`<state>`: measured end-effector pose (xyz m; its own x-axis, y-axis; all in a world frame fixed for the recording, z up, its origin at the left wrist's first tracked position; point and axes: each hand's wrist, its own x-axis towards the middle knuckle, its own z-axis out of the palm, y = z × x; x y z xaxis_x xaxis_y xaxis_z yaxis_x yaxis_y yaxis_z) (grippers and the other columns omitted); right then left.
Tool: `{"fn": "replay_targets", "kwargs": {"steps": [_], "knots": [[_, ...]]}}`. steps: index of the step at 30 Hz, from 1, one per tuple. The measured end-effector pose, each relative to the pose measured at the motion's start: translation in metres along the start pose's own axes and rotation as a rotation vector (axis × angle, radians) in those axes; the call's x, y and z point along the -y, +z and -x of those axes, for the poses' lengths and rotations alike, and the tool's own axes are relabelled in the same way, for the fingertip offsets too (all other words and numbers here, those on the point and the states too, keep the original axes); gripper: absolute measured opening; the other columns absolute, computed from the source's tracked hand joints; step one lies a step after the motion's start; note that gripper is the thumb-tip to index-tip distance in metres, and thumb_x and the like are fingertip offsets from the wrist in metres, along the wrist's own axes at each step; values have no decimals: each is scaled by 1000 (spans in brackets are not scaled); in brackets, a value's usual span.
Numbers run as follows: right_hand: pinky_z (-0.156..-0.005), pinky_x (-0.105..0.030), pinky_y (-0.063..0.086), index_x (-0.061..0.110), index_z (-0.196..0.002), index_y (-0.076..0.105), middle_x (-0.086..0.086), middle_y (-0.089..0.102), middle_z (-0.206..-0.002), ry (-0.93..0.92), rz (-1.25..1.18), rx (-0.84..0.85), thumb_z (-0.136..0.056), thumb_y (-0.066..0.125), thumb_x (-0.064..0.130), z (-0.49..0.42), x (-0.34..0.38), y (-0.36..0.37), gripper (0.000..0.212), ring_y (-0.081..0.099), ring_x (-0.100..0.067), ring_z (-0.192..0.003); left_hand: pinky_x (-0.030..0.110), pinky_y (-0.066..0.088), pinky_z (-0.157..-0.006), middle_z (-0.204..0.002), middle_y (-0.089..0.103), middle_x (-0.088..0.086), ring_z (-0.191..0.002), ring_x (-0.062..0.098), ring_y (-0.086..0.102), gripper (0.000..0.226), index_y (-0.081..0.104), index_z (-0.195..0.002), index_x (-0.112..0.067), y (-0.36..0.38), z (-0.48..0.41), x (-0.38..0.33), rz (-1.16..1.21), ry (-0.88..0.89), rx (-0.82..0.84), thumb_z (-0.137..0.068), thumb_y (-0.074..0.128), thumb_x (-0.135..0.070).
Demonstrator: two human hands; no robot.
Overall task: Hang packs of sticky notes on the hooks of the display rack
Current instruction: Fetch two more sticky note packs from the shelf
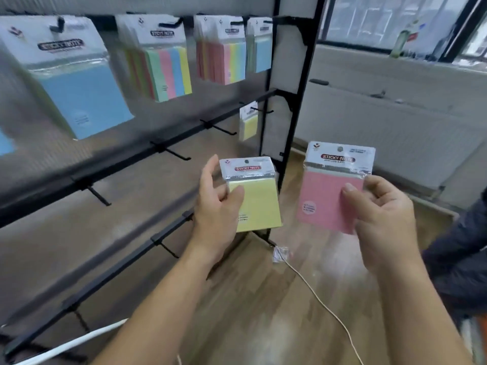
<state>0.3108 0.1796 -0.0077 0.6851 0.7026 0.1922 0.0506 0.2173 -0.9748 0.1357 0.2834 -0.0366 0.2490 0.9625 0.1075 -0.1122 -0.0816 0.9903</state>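
My left hand [216, 206] holds a yellow sticky-note pack [255, 198] upright by its left edge, thumb on the front. My right hand [379, 214] pinches a pink sticky-note pack [329, 196] at its right edge. Both packs are in front of the black display rack [284, 101], near its right post. The top rail carries hung packs: a blue one [79, 85], a multicolour one [166, 64], another multicolour one [226, 54] and a blue one [259, 46]. A small yellow pack [248, 125] hangs at the right end of the middle rail. Bare hooks [171, 151] stick out of the middle and lower rails.
The floor is wood, with a thin white cord [316, 293] and a crumpled plastic wrapper [281, 253] on it. A dark-clothed person [463, 259] is at the right edge. White wall panels and windows stand behind the rack on the right.
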Motion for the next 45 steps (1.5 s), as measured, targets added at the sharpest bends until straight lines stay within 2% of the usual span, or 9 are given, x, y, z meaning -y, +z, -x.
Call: {"fn": "replay_targets", "kwargs": {"steps": [5,9,12,19,24,28,30,34,45], "knots": [[-60,-20,54,15,-92,62,7,74,-76,61,-21,159,-94,55,-1,-119,-12,-9,17,67,-5,-69,39,59,-75,-101,74,3,-89,25,71,49,41,-122,-47,52,-62,-2,-57,59,-90,-98,52,-5],[-60,-22,55,13,-94,62,4,75,-80,106,-42,242,-92,55,-3,-195,-28,-5,18,69,-8,-71,44,58,-82,-107,69,-12,-101,18,67,41,59,-105,-39,82,-111,6,-169,54,-153,-97,49,-1],[-55,-22,54,15,-100,58,3,75,-83,98,-66,285,-91,53,-8,-250,-39,8,26,70,-8,-73,32,57,-71,-94,70,-19,-84,5,67,40,64,-97,-31,103,-154,13,-178,30,-164,-97,46,5],[-59,-29,54,34,-123,44,5,61,-95,-220,-46,403,-88,48,-13,-363,-35,68,59,64,-4,-74,23,57,-64,-86,74,-16,-72,1,67,40,66,-101,-30,125,-250,29,-187,17,-209,-97,47,5],[-66,-19,54,35,-136,34,18,59,-105,-443,-147,547,-89,44,-18,-420,-24,101,72,60,8,-75,56,53,-82,-97,71,5,-81,22,65,45,71,-103,-44,134,-288,38,-254,-2,-311,-98,52,-3],[-87,-14,49,22,-131,47,5,58,-125,-487,-190,593,-89,44,-19,-460,-28,123,59,58,7,-109,23,54,-62,-85,72,-21,-75,3,68,41,67,-104,-37,142,-303,33,-265,-4,-349,-98,50,0],[-90,-15,47,25,-127,52,4,59,-122,-488,-216,615,-88,45,-17,-476,-32,130,57,59,4,-111,17,50,-61,-86,72,-24,-74,-1,67,42,67,-104,-36,146,-308,29,-267,-2,-396,-97,49,2],[-81,-9,44,32,-118,56,8,57,-110,-510,-220,720,-86,46,-17,-495,-37,138,59,58,11,-91,21,52,-67,-93,72,-23,-79,5,68,45,67,-103,-37,158,-315,28,-300,-10,-485,-96,50,4],[-84,-9,42,27,-133,44,11,56,-106,-506,-269,926,-84,48,1,-518,-47,141,55,55,10,-91,24,55,-66,-97,73,-19,-79,6,69,42,68,-106,-30,188,-325,39,-249,-80,-607,-96,48,5]]}}
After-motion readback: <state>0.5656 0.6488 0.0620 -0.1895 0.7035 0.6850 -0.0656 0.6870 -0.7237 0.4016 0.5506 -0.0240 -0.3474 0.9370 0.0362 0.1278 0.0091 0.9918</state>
